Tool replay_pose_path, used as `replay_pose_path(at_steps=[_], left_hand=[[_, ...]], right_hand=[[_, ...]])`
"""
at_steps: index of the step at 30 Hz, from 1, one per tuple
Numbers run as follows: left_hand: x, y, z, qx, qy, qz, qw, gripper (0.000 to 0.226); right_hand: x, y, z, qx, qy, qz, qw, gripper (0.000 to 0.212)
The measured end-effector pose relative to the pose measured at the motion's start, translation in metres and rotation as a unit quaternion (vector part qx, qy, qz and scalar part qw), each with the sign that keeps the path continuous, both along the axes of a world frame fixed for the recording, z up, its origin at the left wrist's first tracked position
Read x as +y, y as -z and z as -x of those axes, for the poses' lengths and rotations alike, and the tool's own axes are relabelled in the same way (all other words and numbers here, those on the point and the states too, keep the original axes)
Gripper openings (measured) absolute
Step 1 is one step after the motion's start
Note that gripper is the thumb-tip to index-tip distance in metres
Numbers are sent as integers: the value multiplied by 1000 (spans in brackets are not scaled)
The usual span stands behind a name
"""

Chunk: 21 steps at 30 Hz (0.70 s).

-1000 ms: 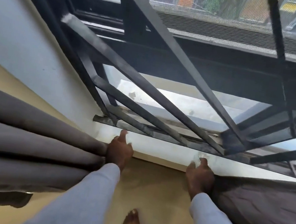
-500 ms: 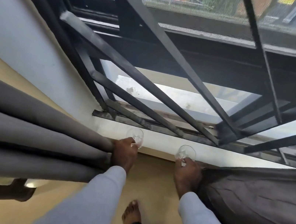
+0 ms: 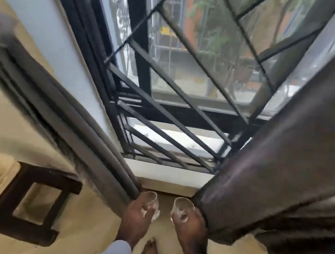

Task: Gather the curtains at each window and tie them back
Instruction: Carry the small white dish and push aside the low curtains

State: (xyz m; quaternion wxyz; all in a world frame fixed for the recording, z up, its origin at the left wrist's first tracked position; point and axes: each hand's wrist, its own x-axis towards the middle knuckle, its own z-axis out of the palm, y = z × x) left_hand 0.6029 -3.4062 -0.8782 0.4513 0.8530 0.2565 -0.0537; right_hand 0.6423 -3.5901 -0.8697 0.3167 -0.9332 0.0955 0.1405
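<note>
Both hands, left hand (image 3: 136, 216) and right hand (image 3: 190, 227), each hold a glass low.

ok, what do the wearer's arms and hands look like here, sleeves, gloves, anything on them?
Both arms wear long, plain light grey-blue sleeves ending at the wrists. The left hand and right hand are bare: no gloves. No rings, watch or markings visible, though the frame is slightly blurred.

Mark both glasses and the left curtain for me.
Left hand's glass (image 3: 150, 200), head view: on its clear rim.
Right hand's glass (image 3: 182, 208), head view: on its clear wall.
Left curtain (image 3: 86, 136), head view: on a gathered fold.
</note>
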Motion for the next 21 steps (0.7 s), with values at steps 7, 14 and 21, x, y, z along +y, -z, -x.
replay_pose_path(at_steps=[7, 14, 21], left_hand=[[-1, -142, 52, -92, -14, 2, 996, 37], [29, -256, 89, -120, -36, -27, 992, 71], [114, -301, 131, -149, -40, -64, 986, 59]], right_hand=[[-18, -138, 58, -69, -11, -55, 996, 49], [12, -251, 103, -116, -14, -60, 991, 93], [93, -309, 140, -147, -50, -65, 986, 84]])
